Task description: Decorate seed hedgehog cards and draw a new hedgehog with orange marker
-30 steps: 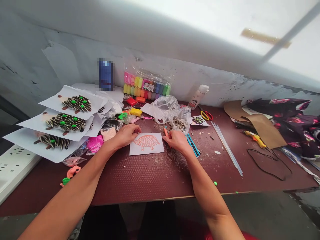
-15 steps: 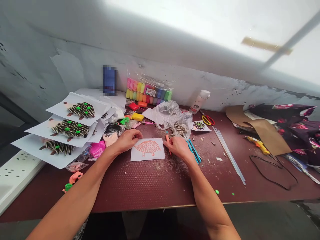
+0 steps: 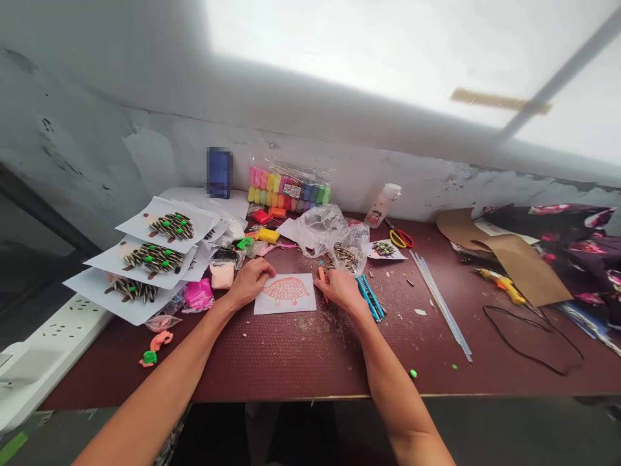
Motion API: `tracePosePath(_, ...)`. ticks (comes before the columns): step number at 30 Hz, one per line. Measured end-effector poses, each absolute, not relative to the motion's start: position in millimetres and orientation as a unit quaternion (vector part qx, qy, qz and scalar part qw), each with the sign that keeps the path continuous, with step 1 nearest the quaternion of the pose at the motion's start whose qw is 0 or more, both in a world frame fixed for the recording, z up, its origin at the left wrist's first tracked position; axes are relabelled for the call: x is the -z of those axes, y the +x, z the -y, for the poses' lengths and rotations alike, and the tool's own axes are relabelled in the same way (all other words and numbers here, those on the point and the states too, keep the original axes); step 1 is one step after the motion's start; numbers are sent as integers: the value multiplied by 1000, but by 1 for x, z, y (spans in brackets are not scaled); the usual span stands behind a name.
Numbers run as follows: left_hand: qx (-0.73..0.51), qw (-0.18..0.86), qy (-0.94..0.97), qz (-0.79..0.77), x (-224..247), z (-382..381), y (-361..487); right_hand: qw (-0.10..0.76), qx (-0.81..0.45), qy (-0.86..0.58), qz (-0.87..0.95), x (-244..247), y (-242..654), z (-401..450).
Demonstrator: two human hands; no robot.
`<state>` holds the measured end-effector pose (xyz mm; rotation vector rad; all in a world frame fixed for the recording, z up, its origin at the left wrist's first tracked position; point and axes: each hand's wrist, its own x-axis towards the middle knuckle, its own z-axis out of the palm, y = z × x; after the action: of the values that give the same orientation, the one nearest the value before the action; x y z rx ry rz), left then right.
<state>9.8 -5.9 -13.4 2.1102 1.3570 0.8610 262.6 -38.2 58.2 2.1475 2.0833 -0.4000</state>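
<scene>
Card with an orange hedgehog drawing (image 3: 285, 307) lies flat on the table (image 3: 291, 366), mid-view, between the two hands. Main risk, my read: the plastic bag of seeds (image 3: 347, 257) sits right behind the right hand (image 3: 338, 285); its mouth looks loose, so a knuckle bump could spill it. Husk crumbs on the table by the card could get underneath and stop it sitting flat. Card looks light, so an uneven push from one side would skew it. Blue pen-like tools (image 3: 371, 299) lie just beside the right wrist; a sideways sweep would knock them. Stacked seed-hedgehog sheets (image 3: 138, 312) have free corners left of the left forearm; swinging out could drag them. Pose: both forearms come in from the near table edge and converge, palms mostly down, wrists low. Left hand (image 3: 255, 278): fingers curled in, thumb side at the card's upper-left corner; can't tell if it pinches or just rests. Right hand: half-curled off the card's right edge, orange stick (image 3: 323, 286) at its fingertips; can't tell if that's gripped or merely touched. Peach clay (image 3: 222, 276) sits just left of the left hand.
</scene>
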Motion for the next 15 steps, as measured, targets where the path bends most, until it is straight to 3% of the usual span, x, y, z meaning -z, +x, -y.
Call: tracePosePath(15,-394,267,708,-522,18,7,11,66,109,718,-684,-55,253,37)
